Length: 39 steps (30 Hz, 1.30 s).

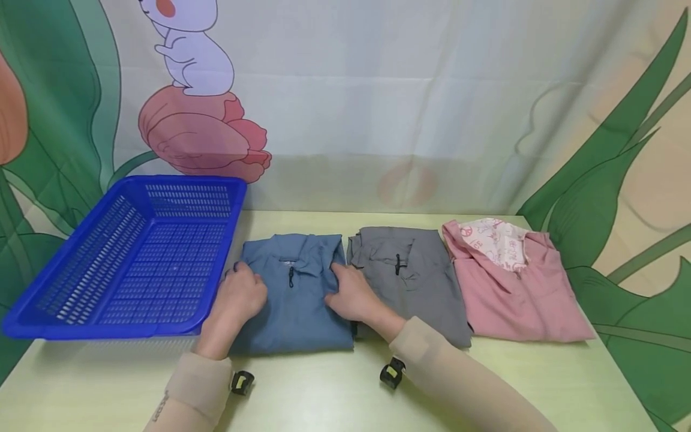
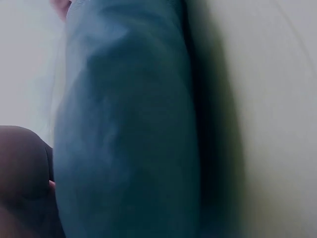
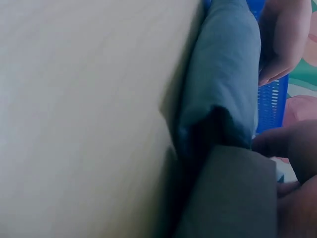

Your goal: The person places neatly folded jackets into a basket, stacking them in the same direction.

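A folded blue jacket (image 1: 297,312) lies flat on the table, its collar and black zip pull facing up. My left hand (image 1: 241,294) grips its left edge, the thumb side over the top and the fingertips partly hidden beside the basket. At the opposite edge, my right hand (image 1: 353,294) holds the jacket's side, with fingers down by the narrow gap to a folded grey jacket (image 1: 426,300). The left wrist view is mostly filled by the blue jacket's folded front (image 2: 129,129). From the right wrist, the thumb (image 3: 270,143) shows against the blue jacket.
A blue plastic basket (image 1: 162,255) with nothing in it stands left of the blue jacket. Farther right lies a folded pink jacket (image 1: 518,306) with a patterned white lining. A printed curtain (image 1: 351,120) hangs behind the pale table (image 1: 313,396).
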### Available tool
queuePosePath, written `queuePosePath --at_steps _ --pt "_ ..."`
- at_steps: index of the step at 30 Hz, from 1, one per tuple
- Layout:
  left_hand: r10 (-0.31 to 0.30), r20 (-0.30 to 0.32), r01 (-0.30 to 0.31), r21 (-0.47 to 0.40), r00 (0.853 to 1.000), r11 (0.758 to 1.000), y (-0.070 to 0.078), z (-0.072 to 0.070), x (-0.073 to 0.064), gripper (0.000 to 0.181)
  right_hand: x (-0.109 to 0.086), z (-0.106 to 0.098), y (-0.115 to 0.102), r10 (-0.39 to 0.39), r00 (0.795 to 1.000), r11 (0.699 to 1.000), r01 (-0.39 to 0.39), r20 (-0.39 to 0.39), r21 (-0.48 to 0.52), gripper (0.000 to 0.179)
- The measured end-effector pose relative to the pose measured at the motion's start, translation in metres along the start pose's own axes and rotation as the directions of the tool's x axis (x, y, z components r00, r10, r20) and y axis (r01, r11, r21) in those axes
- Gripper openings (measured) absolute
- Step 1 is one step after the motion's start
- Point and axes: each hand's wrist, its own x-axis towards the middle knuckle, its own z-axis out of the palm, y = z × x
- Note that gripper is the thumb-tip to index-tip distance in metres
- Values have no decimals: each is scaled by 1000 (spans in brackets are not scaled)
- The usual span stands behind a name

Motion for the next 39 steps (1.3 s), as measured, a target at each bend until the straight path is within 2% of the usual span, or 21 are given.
queuePosePath --at_steps 4,6,9,11,13,16,22,24,27,29,30,31,33,35,36,37,39 --pt "-2 -26 1 -14 1000 1000 -1 1 -1 44 1 5 4 72 994 977 -53 -83 205 68" --pt "18 -48 -19 -18 999 1000 -2 1 -1 41 2 6 5 93 989 962 -59 -114 265 71" --pt "65 -100 -67 -23 993 997 -2 2 -1 33 3 2 6 118 986 927 -68 -115 368 78" --pt "94 -146 -99 -29 985 995 -2 3 -2 34 6 -1 6 146 986 877 -90 -84 471 85" --pt "110 -185 -120 -43 977 992 -2 4 -2 39 6 -5 5 195 980 805 -134 -44 578 92" --pt "97 -217 -115 -73 971 991 0 4 -5 51 7 -10 7 246 969 716 -191 12 672 97" --pt "90 -194 -115 -122 977 986 10 -1 -12 60 4 -23 9 252 963 651 -241 94 720 86" --pt "90 -171 -115 -138 981 984 13 -5 -14 64 3 -27 10 243 962 631 -252 122 734 85" --pt "79 -111 -99 -196 991 975 13 -14 -17 70 2 -34 11 229 963 620 -259 145 741 89" --pt "57 -56 -71 -291 997 954 12 -21 -17 73 0 -39 10 223 963 614 -258 150 746 92" --pt "48 -23 -54 -361 999 931 12 -24 -17 74 0 -42 9 218 964 614 -255 149 747 93" --pt "43 13 -33 -433 999 901 11 -28 -17 75 -1 -45 7 215 965 613 -253 150 749 94" --pt "36 85 19 -567 996 824 11 -35 -16 76 -2 -51 4 206 967 608 -247 151 755 96" --pt "39 152 72 -661 988 747 11 -42 -16 74 -3 -56 0 190 969 604 -242 158 759 96" --pt "45 176 90 -688 983 720 11 -45 -16 72 -3 -59 -2 180 970 603 -240 163 761 96" --pt "52 194 101 -699 980 708 11 -48 -16 69 -3 -62 -4 176 970 605 -241 168 759 96" --pt "67 216 108 -705 974 701 10 -55 -16 63 -3 -67 -9 159 972 615 -234 172 753 96"
